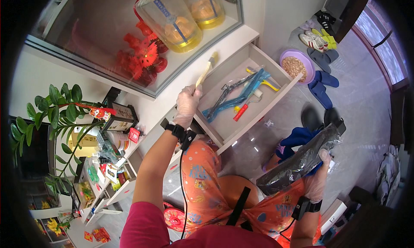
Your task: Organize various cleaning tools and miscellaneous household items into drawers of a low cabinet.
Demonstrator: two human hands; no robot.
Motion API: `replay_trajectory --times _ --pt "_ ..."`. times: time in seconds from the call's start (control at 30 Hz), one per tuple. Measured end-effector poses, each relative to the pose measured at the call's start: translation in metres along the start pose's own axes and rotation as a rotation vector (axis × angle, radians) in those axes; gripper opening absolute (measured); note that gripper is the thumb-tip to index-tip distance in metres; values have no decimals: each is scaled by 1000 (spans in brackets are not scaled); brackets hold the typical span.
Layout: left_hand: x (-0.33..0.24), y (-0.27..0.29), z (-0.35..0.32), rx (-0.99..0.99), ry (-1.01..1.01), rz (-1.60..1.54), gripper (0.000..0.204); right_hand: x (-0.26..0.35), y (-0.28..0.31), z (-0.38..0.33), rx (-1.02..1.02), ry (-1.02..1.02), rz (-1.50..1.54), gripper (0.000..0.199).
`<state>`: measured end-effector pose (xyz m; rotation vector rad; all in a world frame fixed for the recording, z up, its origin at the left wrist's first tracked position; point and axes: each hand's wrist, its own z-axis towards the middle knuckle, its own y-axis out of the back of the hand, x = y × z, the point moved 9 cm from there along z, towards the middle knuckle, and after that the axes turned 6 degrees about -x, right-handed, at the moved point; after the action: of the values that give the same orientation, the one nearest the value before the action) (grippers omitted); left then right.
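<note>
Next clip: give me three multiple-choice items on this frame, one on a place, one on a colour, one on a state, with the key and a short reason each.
1. Where is the red-handled roller?
A. in the open drawer
B. on the floor
C. in the bowl

2. What colour is the bowl on the floor?
A. green
B. purple
C. white

3. What is the left hand doing?
A. hanging empty
B. resting flat in the drawer
C. gripping a paintbrush

Key:
A, the roller lies inside the drawer.
B, the bowl has a purple rim.
C, the gloved left hand is closed on the paintbrush.
</note>
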<state>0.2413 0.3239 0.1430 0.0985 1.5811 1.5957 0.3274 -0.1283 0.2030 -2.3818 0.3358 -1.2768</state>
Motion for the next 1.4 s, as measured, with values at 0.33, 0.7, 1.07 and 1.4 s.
replay_trajectory --times 0.33,0.7,1.07,1.4 --pt "5 -55 -32 430 490 -763 29 -2 10 1 -22 -23 29 51" --pt "17 -65 -43 704 651 -486 45 2 -13 -4 17 -11 24 44" --pt "-168 5 -169 1274 119 -840 72 -6 -23 -1 160 -18 1 45" --pt "-230 20 -245 1159 82 -601 83 -24 -6 8 108 -115 -101 51"
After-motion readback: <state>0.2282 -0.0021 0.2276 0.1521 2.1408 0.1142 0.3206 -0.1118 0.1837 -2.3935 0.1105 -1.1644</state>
